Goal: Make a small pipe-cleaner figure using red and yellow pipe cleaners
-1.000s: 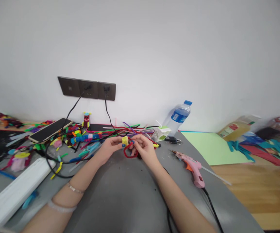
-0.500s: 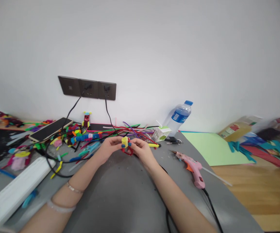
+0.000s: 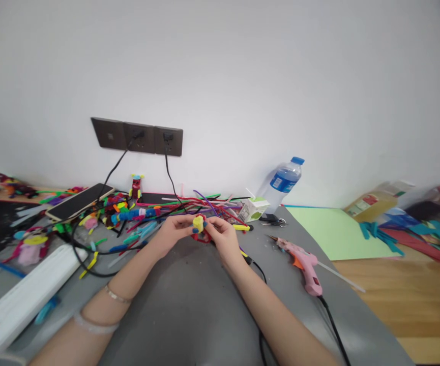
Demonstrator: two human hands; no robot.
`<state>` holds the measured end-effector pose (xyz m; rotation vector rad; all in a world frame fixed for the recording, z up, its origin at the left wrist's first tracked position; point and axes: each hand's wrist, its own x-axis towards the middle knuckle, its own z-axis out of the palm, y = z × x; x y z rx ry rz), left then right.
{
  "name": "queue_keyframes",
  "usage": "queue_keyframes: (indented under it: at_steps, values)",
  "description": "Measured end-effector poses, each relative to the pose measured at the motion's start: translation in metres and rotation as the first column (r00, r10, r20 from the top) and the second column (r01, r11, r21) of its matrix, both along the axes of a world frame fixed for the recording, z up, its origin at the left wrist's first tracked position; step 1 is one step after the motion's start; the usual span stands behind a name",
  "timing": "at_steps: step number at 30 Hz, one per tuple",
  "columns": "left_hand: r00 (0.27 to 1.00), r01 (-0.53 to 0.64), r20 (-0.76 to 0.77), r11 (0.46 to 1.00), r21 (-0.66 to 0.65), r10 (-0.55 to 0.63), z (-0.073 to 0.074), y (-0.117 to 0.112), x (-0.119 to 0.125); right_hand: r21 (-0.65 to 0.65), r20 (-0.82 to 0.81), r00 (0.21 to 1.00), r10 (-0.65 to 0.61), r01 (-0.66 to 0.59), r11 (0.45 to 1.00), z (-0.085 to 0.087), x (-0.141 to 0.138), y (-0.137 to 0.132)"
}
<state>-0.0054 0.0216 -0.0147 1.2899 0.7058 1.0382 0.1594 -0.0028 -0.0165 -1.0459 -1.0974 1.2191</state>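
Between my two hands is a small pipe-cleaner figure (image 3: 198, 222), with a yellow fuzzy front, blue bits at its sides and red loops below. My left hand (image 3: 174, 233) pinches its left side with thumb and fingers. On the other side, my right hand (image 3: 222, 235) closes on it the same way. The fingertips hide part of the figure. Both hands are raised over the grey table (image 3: 189, 305), just in front of a heap of loose pipe cleaners (image 3: 200, 204).
A pink glue gun (image 3: 299, 259) lies to the right, its cord trailing forward. Behind are a water bottle (image 3: 284, 182), a drink carton (image 3: 254, 208) and keys (image 3: 275, 220). To the left are a phone (image 3: 80, 202), a white power strip (image 3: 29, 295), cables and several fuzzy figures.
The figure has turned slightly in my fingers, its yellow part now facing me more and looking rounder. Both hands stay almost in place.
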Motion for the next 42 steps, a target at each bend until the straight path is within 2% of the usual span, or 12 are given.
queue_keyframes:
  at_steps: [5, 8, 16, 24, 30, 36, 42]
  values:
    - [0.998, -0.05, 0.035, 0.998, -0.036, 0.052, 0.002, -0.001, 0.003, 0.076, 0.026, 0.999, -0.032, 0.03, 0.997, 0.007, 0.001, 0.0]
    - [0.994, -0.084, 0.062, 0.994, -0.07, 0.088, 0.001, 0.0, 0.004, 0.124, 0.017, 1.0, 0.021, -0.023, 0.992, 0.012, 0.002, 0.0]
    - [0.979, -0.109, 0.159, 0.985, -0.132, 0.13, 0.004, -0.005, 0.009, 0.074, -0.06, 0.995, 0.073, -0.069, 0.995, 0.011, 0.0, -0.002]
    - [0.986, -0.07, 0.145, 0.995, -0.072, 0.08, 0.007, -0.011, 0.009, -0.051, -0.094, 0.995, 0.043, -0.048, 0.998, 0.006, 0.001, -0.002]
    - [0.997, -0.067, 0.031, 0.997, 0.024, 0.066, 0.008, -0.011, 0.006, 0.004, -0.046, 0.998, 0.032, -0.032, 0.999, 0.012, 0.001, -0.003]
    - [0.998, -0.023, 0.064, 0.999, 0.025, 0.021, 0.006, -0.009, 0.006, 0.011, -0.043, 0.999, -0.008, 0.009, 1.0, 0.014, 0.002, -0.002]
    - [0.996, 0.055, 0.077, 0.998, -0.022, -0.053, 0.018, -0.005, -0.008, -0.018, 0.059, 0.994, 0.096, -0.095, 0.995, 0.024, 0.022, 0.002]
